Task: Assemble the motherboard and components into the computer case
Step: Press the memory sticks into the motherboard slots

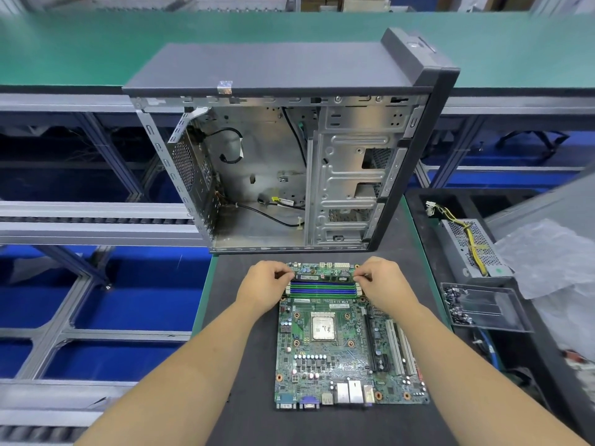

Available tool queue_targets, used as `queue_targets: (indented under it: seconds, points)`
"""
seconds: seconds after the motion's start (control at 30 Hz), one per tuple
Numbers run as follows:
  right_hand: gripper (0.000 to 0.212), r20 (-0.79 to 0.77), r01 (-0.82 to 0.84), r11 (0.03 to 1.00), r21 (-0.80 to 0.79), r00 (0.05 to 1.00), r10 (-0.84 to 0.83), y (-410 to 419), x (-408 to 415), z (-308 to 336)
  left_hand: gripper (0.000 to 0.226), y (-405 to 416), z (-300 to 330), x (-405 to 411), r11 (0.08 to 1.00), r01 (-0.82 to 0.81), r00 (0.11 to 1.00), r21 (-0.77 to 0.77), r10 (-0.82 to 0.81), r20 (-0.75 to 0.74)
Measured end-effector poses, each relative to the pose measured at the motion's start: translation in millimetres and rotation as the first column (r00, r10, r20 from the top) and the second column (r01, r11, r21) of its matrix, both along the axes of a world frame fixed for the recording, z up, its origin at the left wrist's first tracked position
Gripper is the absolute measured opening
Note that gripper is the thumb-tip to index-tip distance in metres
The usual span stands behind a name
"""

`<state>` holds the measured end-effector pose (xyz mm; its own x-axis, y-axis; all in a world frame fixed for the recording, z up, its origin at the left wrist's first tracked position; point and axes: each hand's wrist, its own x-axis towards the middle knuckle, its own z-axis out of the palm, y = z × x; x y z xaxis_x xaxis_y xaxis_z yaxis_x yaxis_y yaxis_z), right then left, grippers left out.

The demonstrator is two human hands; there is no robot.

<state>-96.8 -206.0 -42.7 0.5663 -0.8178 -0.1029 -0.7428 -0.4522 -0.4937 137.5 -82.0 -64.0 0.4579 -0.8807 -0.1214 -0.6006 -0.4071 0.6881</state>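
The dark grey steel computer case [289,149] stands open-sided at the far end of the black work mat [244,413], its bare metal bay facing you with loose black cables inside; it looks heavy and rigid, with stamped sheet edges that may be sharp, so shift it by the outer frame if you must move it. Just in front of it, flat on the mat and not touching it, lies the green rectangular motherboard [347,346], with the silver square processor [323,324] near its middle. Judge the board light, stiff but fragile: carry it by its bare edges, level, and keep off the processor and the small capacitors. At the board's far end a slim green memory stick [323,277] sits in the farthest of the blue and green slots. Your left hand [264,288] pinches its left end with curled fingertips, and your right hand [384,284] pinches its right end likewise. The stick is thin and brittle, so press evenly on both top corners, straight down. Whether the latches are closed cannot be told. To the right lie a perforated metal power supply [473,249] and a clear plastic tray of screws [483,307].
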Motion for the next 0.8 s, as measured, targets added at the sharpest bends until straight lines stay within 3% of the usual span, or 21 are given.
queue_targets:
  seconds: [0.8]
  points:
    - [0.019,0.021,0.061,0.996,0.072,0.998,-0.062,-3.4,-2.3,1.8,0.019,4.7,4.2,-0.7,1.000,0.006,1.000,-0.004,-0.006,0.027]
